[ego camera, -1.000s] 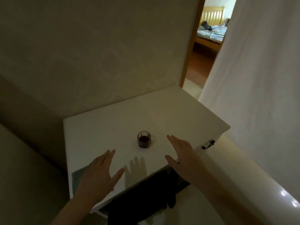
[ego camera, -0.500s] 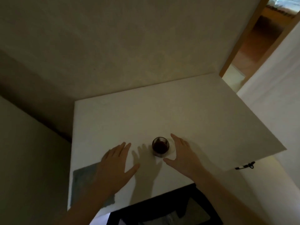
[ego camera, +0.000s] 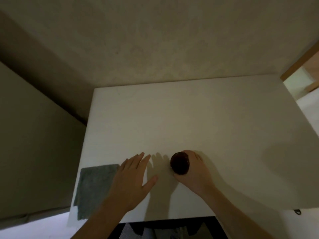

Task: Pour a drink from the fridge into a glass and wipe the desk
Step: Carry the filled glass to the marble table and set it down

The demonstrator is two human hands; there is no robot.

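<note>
Pour looks done: the glass [ego camera: 180, 163] is sitting on the white bench [ego camera: 189, 118] near its front edge, holding dark liquid. The right hand [ego camera: 195, 171] is wrapping around the glass, fingers curled on its far and right side, gripping it. The left hand [ego camera: 133, 178] is hovering flat and open, fingers spread, holding nothing, just beside the grey cloth [ego camera: 94, 187] lying at the bench's front left corner. No bottle or fridge showing. Wiping seems not started; likely the glass is getting cleared first, then the cloth gets picked up.
</note>
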